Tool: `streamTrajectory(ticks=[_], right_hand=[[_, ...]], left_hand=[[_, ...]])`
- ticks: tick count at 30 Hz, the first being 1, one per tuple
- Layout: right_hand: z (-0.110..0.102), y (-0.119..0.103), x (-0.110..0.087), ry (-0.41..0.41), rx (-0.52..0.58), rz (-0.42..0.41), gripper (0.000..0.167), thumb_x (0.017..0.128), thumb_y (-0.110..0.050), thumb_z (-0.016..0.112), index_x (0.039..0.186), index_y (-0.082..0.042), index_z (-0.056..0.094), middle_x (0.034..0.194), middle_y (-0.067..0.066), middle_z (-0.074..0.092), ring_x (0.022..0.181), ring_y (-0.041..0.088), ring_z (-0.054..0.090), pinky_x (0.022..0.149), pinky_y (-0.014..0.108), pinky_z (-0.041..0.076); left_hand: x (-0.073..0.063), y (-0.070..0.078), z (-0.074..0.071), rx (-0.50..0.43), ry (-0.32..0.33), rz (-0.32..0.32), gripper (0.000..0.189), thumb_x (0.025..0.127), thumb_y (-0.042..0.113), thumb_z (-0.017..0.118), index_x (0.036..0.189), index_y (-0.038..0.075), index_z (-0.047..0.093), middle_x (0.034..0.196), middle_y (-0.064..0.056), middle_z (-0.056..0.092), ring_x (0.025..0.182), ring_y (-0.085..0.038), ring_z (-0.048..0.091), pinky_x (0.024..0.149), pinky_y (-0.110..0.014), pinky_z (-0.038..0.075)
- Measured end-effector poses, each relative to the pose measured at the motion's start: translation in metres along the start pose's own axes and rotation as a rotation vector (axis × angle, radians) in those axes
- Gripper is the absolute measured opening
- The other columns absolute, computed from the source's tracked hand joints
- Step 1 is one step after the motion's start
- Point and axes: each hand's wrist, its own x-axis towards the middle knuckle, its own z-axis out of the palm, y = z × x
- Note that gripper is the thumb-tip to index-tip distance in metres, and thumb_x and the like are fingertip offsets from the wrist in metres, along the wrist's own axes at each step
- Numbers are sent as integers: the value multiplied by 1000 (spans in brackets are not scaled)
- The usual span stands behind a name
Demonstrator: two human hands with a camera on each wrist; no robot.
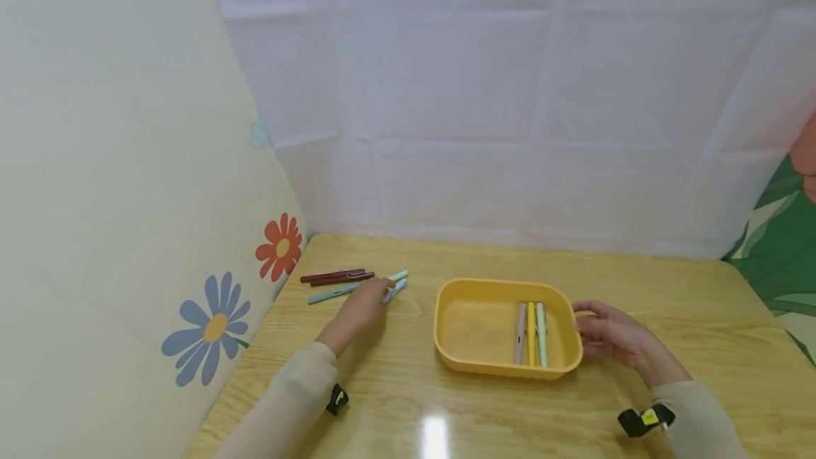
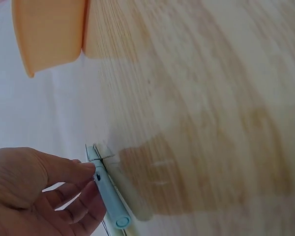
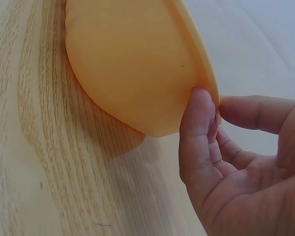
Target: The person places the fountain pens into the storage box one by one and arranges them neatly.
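My left hand (image 1: 365, 307) pinches a light blue pen (image 2: 110, 196) between thumb and fingers at the left of the table. Beside it lie a pale green pen (image 1: 399, 275), a teal pen (image 1: 328, 295) partly behind the hand, and two dark red pens (image 1: 324, 278). A yellow plastic bin (image 1: 472, 365) stands to the right. Inside, at its right end, a mauve pen (image 1: 520, 335), a yellow pen (image 1: 531, 335) and a mint pen (image 1: 542, 335) lie side by side. With thumb and fingers, my right hand (image 1: 615, 335) grips the bin's right rim.
The wooden table (image 1: 408, 392) runs back to a white cloth backdrop (image 1: 459, 126). A flower-printed sheet (image 1: 127, 183) hangs along the left, and a leaf-printed one (image 1: 790, 246) along the right. Each wrist carries a small black camera.
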Motion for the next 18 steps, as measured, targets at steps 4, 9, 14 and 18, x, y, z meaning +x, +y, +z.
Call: streamTrajectory(ticks=[4,9,14,18], right_hand=[[0,-1,0,2,-4,2,49,99,-10,59,141,4,37,96,3,67,86,15,64,75,33,60],[0,-1,0,15,-16,8,54,100,-11,60,144,6,34,97,3,67,86,16,64,75,33,60],[0,0,1,20,-20,9,54,100,-11,60,144,6,34,97,3,67,86,16,64,75,33,60],[0,1,0,10,-16,4,52,99,-10,59,143,5,36,96,3,67,86,16,64,75,33,60]], left_hand=[[1,-1,-1,-22,-17,-7,40,89,-11,64,129,-2,63,116,-18,65,113,-35,63,99,-47,53],[3,0,-3,25,-33,-31,28,89,-8,67,117,-4,67,106,-15,67,99,-30,65,89,-44,56],[3,0,-4,104,-71,-49,6,91,-1,68,91,4,70,85,-6,63,80,-21,58,76,-40,55],[3,1,-4,121,-100,-44,8,92,1,67,95,3,74,83,-6,65,81,-20,58,78,-41,55]])
